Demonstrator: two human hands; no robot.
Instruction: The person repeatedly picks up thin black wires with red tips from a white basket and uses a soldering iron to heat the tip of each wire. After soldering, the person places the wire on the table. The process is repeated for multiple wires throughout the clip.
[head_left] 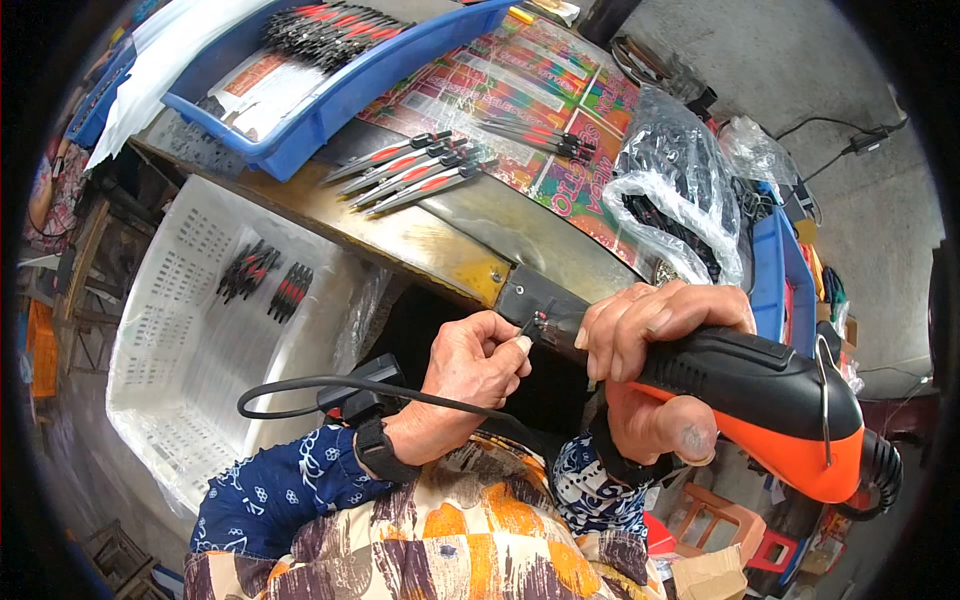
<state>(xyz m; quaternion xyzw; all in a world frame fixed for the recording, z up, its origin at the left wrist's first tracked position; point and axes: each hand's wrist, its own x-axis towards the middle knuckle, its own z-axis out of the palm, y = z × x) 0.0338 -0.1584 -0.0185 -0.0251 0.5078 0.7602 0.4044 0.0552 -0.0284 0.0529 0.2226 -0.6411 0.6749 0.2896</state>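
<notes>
My right hand (655,340) is wrapped round the front of a black-and-orange corded power tool (790,425), its thumb on the underside. The tool's nose, partly hidden by my fingers, lies by a black block (540,300) at the table corner. My left hand (475,360) is closed in a pinch beside that block. Between its thumb and fingertips is a small dark piece (529,326), mostly hidden. Across my left wrist runs a black cable (330,382). Slim pointed silver-and-red pieces with black ends (410,175) lie on the table beyond.
At left stands a white perforated crate (185,370) holding bundles of black-and-red pieces (290,292). A blue tray (290,150) of similar pieces sits at the far left. To the right are a clear plastic bag of black parts (675,180) and a blue bin (782,275).
</notes>
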